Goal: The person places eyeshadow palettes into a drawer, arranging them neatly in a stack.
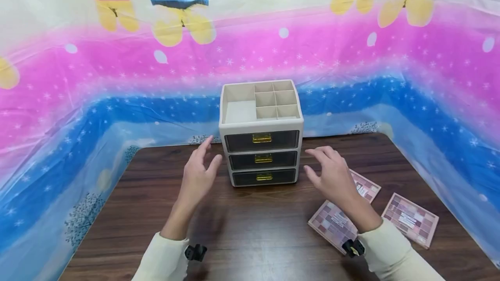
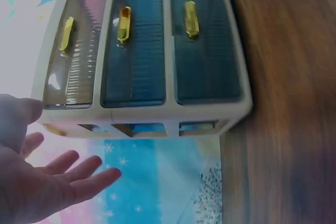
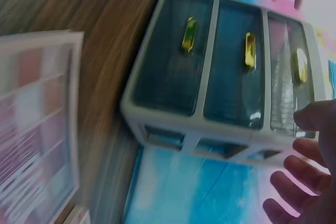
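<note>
A cream drawer organizer (image 1: 261, 133) with three dark see-through drawers and gold handles stands at the back of the table; its top is divided into compartments. To its left is my left hand (image 1: 198, 172), fingers extended and apart from it in the head view. My right hand (image 1: 332, 174) hovers on the other side, fingers loosely bent, holding nothing. In the left wrist view the left hand (image 2: 58, 177) is spread beside the organizer (image 2: 142, 51). The right wrist view has the right hand (image 3: 310, 166) near the organizer's top drawer edge.
Three square eyeshadow palettes lie at the right: one palette (image 1: 332, 224) under the right forearm, another palette (image 1: 367, 185) behind the hand, and a third palette (image 1: 411, 220) farther right. A patterned cloth (image 1: 258, 55) hangs behind the brown wooden table (image 1: 250, 233).
</note>
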A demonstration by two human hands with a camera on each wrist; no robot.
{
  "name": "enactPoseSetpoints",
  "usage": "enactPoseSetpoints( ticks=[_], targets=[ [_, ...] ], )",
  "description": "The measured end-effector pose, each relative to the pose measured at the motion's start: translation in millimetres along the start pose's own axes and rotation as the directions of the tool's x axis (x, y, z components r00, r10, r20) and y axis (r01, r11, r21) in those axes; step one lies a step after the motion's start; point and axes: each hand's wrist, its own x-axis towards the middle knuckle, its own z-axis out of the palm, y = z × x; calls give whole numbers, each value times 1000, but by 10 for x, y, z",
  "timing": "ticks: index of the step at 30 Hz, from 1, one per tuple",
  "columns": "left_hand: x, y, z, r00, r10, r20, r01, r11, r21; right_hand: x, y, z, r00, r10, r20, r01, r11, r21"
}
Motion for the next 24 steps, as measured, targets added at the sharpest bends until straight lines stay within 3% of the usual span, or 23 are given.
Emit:
enactPoseSetpoints(
  ticks=[6, 13, 18, 24],
  targets=[
    [178, 86, 79, 997, -44, -66, 29, 978, -208, 206, -240, 106, 994, -91, -56, 90, 996, -14],
    [375, 197, 262, 987, -62, -145, -12, 886, -464, 452, -505, 289, 966, -227, -123, 224, 974, -41],
    [466, 256, 342, 973, -77, -217, -47, 856, -515, 587, -641, 412, 941, -303, -153, 290, 952, -99],
    [493, 251, 356, 957, -102, -270, -51, 859, -509, 675, -747, 548, 897, -408, -171, 359, 897, -260]
  ],
)
